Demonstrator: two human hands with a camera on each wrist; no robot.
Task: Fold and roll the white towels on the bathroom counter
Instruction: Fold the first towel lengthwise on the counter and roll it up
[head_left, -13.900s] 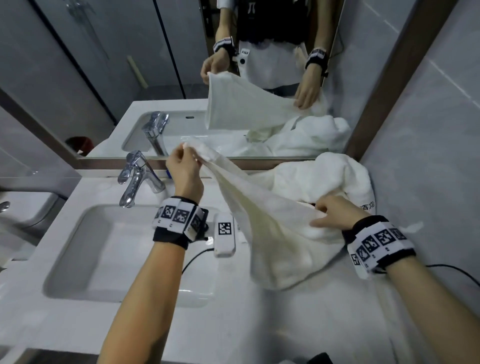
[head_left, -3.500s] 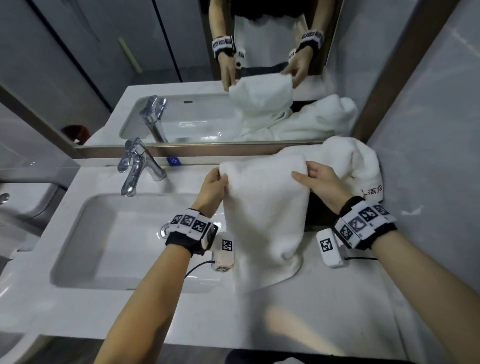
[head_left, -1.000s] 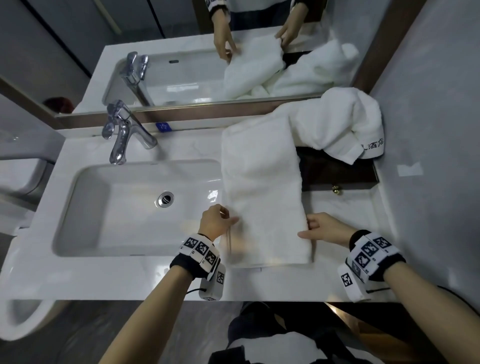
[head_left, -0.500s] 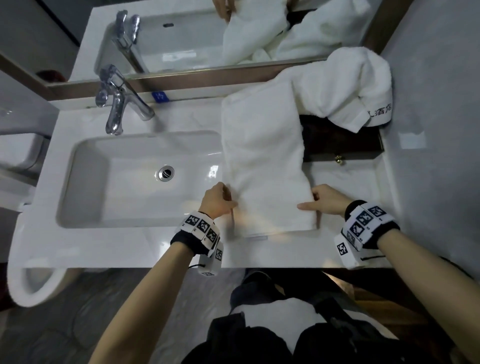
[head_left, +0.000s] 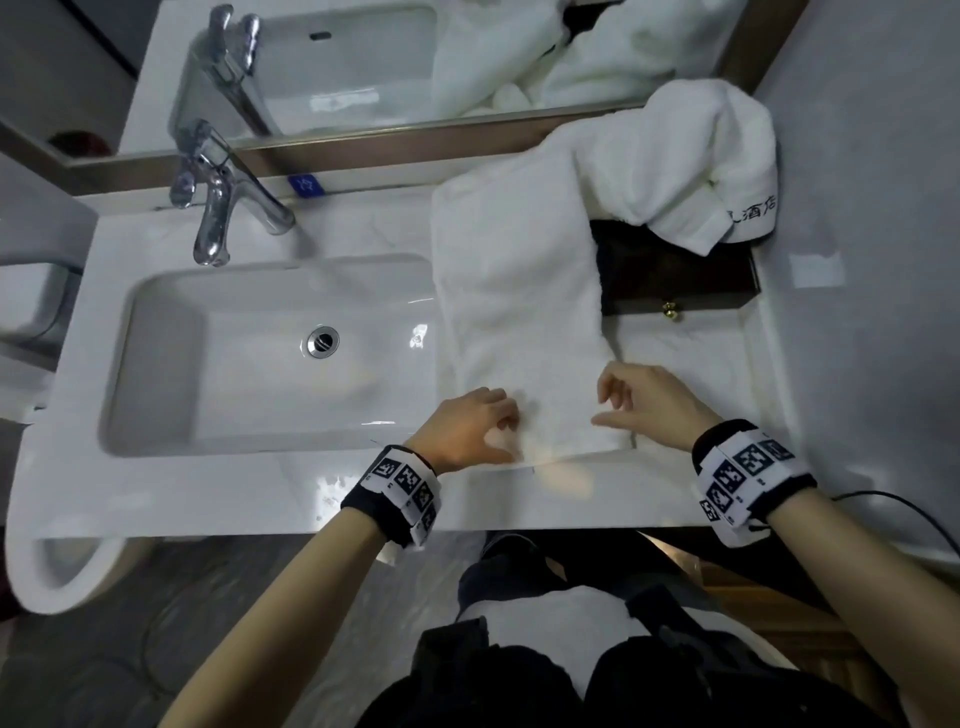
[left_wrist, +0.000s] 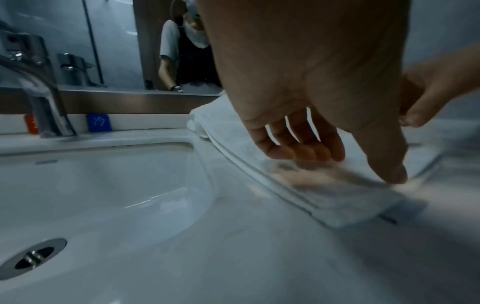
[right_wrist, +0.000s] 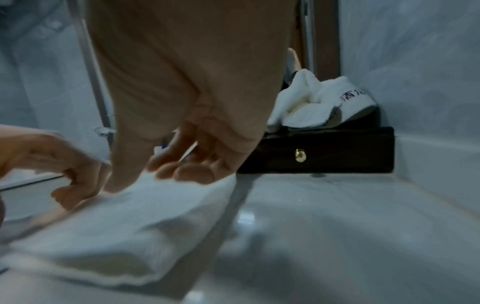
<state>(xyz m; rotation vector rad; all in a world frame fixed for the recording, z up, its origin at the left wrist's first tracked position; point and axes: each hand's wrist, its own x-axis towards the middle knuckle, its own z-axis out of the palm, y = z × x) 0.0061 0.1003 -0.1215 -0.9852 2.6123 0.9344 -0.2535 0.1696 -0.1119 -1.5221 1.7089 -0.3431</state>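
A white towel (head_left: 519, 291), folded into a long strip, lies flat on the counter (head_left: 701, 364) to the right of the sink, running from the mirror towards the front edge. My left hand (head_left: 506, 434) is over its near left corner. In the left wrist view the left hand (left_wrist: 345, 164) has its thumb tip on the towel (left_wrist: 337, 197) and its fingers just above the cloth. My right hand (head_left: 602, 405) is at the near right corner. In the right wrist view the right hand (right_wrist: 149, 179) rests thumb and loosely bent fingers on the towel (right_wrist: 116, 236).
A second white towel (head_left: 675, 156) lies crumpled on a dark wooden drawer box (head_left: 675, 275) in the back right corner. The sink basin (head_left: 166, 364) and chrome faucet (head_left: 218, 208) are to the left. A mirror runs along the back and a wall stands close on the right.
The towel was shaken out, folded into a strip and laid flat. In the last half second both hands slid from its side edges onto its near end.
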